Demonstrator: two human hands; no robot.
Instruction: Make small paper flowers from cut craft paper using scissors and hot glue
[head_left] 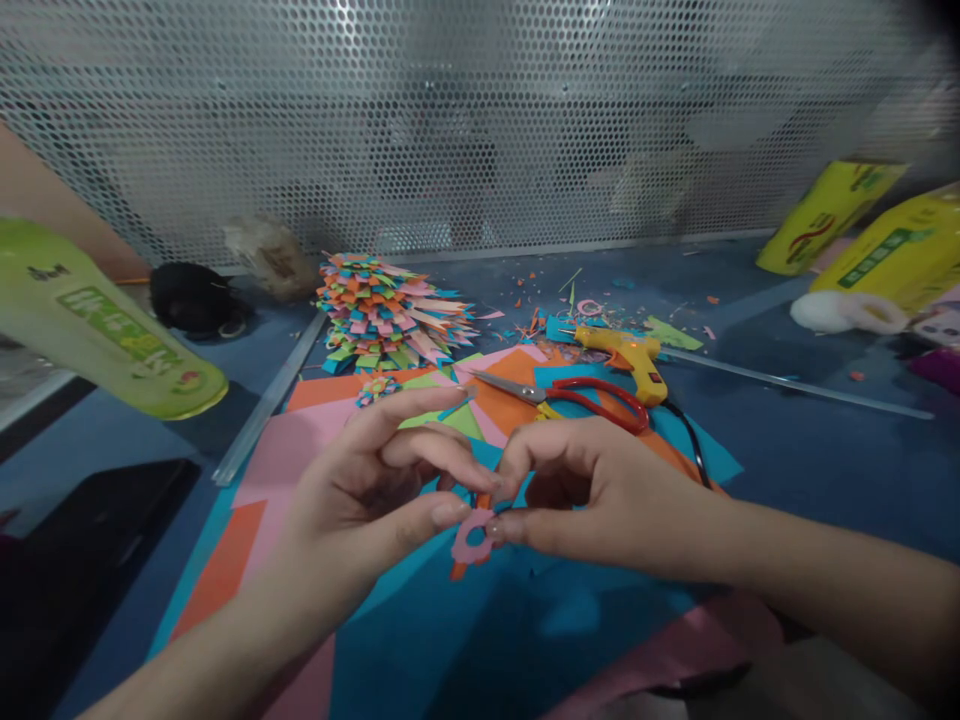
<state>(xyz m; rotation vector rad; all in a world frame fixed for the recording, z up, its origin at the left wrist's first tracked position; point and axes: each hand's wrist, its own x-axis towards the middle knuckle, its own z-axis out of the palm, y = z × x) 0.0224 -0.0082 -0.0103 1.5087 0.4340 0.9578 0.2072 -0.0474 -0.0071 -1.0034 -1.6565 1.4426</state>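
Observation:
Between my two hands is a small pink paper ring (460, 548) with orange and blue paper strips attached to it. My left hand (375, 490) pinches its upper left side with thumb and fingers. On the other side my right hand (585, 490) pinches a strip at the ring's right edge; the fingertips hide part of it. Below lie sheets of blue paper (420, 640). Just beyond my fingers rest red-handled scissors (600, 392), and a small paper flower (376, 390) lies behind my left hand.
A yellow glue gun (626, 355) sits among paper scraps. Behind my left hand is a cone of coloured paper strips (382, 315). Glue sticks lie at left (274, 395) and right (795, 380). A green bottle (112, 330), a black phone-like object (105, 540) and yellow packages (829, 215) flank the table.

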